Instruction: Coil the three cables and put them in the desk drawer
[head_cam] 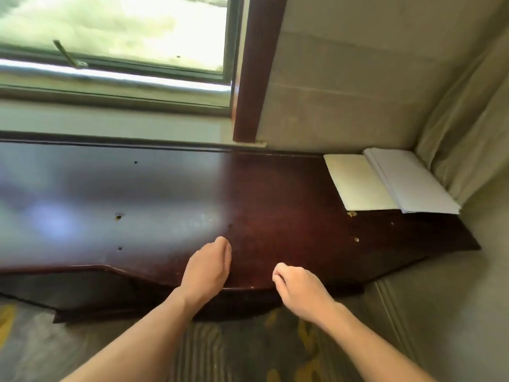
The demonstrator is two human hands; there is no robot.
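While daylight glares off its dark polished top, the table fills the middle of the frame, below a window at upper left. White papers lie at its right end by the wall. At lower centre, the left hand hangs over the front edge, fingers curled under and holding nothing — the right hand beside it, fingers curled loosely, also holding nothing. No cable or drawer is visible.

left hand bare | right hand bare | forearms unsleeved
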